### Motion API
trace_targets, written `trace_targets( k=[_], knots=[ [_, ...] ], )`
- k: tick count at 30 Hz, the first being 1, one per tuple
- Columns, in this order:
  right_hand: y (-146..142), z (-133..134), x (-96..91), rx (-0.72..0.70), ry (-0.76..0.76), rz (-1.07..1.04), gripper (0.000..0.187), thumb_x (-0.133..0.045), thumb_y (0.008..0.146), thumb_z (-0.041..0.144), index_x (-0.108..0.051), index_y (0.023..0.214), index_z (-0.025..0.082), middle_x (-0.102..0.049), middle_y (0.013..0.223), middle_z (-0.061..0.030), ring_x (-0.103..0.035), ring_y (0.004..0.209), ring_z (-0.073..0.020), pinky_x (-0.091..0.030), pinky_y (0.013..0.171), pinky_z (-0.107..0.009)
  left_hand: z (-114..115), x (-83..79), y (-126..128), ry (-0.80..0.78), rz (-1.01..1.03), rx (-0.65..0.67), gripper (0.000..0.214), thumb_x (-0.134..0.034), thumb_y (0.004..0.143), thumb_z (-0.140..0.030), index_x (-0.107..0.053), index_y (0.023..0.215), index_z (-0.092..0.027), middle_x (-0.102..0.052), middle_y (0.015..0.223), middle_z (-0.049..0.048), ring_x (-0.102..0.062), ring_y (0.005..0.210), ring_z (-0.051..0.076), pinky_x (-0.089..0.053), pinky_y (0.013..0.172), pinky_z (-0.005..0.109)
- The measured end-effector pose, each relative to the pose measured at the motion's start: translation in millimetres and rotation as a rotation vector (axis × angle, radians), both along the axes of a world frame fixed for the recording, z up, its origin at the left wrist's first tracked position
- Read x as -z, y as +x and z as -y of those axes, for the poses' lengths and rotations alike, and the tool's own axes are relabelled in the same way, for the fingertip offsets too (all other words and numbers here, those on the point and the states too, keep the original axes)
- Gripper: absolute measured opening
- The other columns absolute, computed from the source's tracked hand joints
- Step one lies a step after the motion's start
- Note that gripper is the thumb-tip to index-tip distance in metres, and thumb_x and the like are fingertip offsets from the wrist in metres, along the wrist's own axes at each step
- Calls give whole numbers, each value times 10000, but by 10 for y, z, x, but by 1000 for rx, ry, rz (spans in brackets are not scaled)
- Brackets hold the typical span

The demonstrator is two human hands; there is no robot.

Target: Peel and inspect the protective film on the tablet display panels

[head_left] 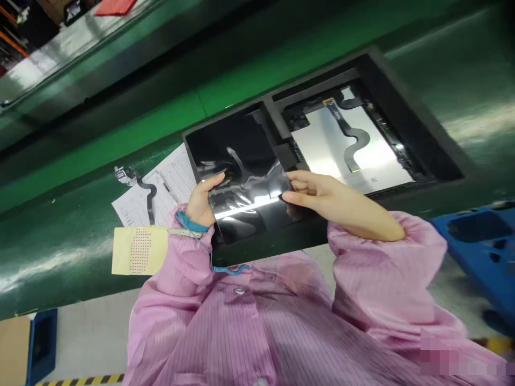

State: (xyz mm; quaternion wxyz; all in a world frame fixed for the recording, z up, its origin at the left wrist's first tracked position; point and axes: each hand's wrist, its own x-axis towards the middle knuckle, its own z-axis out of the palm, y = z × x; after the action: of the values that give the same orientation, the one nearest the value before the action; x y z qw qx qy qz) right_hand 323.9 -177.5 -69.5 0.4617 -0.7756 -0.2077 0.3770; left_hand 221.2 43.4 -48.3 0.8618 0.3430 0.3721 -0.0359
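Note:
A glossy, dark screen panel (pixel 257 212) with wrinkled, reflective film lies between my two hands, over the left half of a black foam tray (pixel 269 110). My left hand (pixel 204 199) grips its left edge, thumb on top. On the right edge, my right hand (pixel 311 192) pinches the panel between thumb and fingers. Whether the panel rests on the tray is unclear. In the tray's right pocket sits an opened tablet-like device (pixel 322 142) with a silvery back plate. A dark, curved flex cable (pixel 352 134) lies across that plate. A blue wrist strap (pixel 191 222) circles my left wrist.
Left of the tray, a printed sheet (pixel 177 174) lies on the green bench (pixel 60 230), with a small part on a ribbon cable (pixel 149 190) over it. A yellow dotted card (pixel 139 251) is nearer me. A blue plastic crate (pixel 475 241) stands at the right.

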Motion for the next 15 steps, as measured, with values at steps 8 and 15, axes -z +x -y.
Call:
trace_targets(
  k=[8, 15],
  knots=[
    [-221, -36, -72, 113, -263, 366, 435, -529, 914, 347, -620, 1282, 134, -634, 1037, -144, -596, 984, -289, -481, 947, -476, 117, 248, 117, 136, 32, -64, 185, -769, 646, -168, -618, 753, -162, -688, 666, 10, -724, 754, 222, -592, 843, 396],
    [148, -71, -134, 282, -585, 731, 559, -460, 950, 349, -464, 1427, 58, -471, 1381, -234, -431, 1284, -394, -445, 1035, -541, 98, 298, 174, 432, 169, -187, 354, -765, 554, -159, -623, 877, -194, -700, 831, -17, -693, 934, 195, -515, 982, 355]
  ],
)
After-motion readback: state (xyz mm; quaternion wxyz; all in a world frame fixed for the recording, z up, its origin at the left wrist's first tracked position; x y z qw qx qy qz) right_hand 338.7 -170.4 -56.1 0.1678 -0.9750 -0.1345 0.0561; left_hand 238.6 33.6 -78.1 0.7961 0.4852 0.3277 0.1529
